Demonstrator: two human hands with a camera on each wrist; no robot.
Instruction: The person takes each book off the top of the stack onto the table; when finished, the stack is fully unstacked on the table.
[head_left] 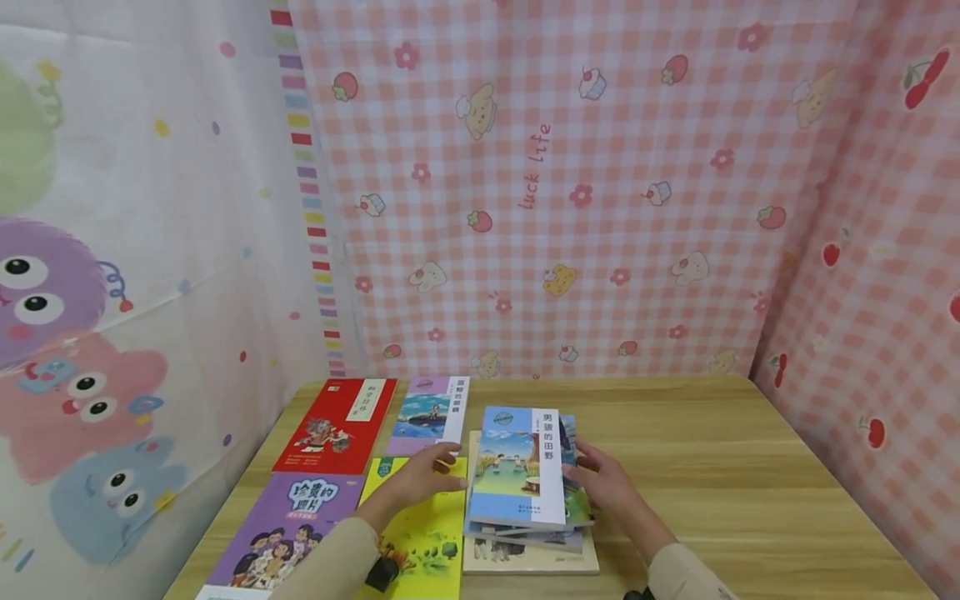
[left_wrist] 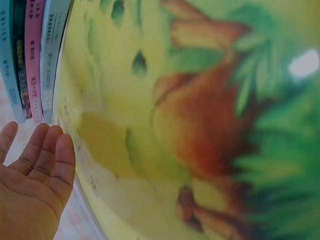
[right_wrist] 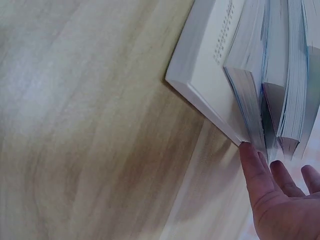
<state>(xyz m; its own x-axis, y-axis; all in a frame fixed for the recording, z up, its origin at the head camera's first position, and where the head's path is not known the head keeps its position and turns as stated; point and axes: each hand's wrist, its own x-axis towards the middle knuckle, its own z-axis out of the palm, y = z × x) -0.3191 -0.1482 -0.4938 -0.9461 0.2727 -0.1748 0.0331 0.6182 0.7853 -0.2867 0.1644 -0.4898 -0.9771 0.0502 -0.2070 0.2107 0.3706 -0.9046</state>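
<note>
A stack of several books stands on the table, topped by a blue-bordered book point(head_left: 517, 467) with a riverside picture and a white title strip. Below it the books lie unevenly, and a cream book point(head_left: 531, 563) at the bottom sticks out. My left hand point(head_left: 416, 482) hovers over the yellow book point(head_left: 438, 550), its fingertips close to the stack's left side. In the left wrist view its fingers are spread near the coloured spines point(left_wrist: 34, 60). On the right side, my right hand point(head_left: 609, 482) has its fingertips at the stack's edge, by the page edges point(right_wrist: 295, 75) in the right wrist view.
Left of the stack lie a red book point(head_left: 330, 433), a purple book point(head_left: 281, 533) with cartoon children, and a lilac-bordered book point(head_left: 429, 417). Bare wooden table point(head_left: 712, 467) extends to the right. Patterned curtains point(head_left: 637, 250) enclose the back and sides.
</note>
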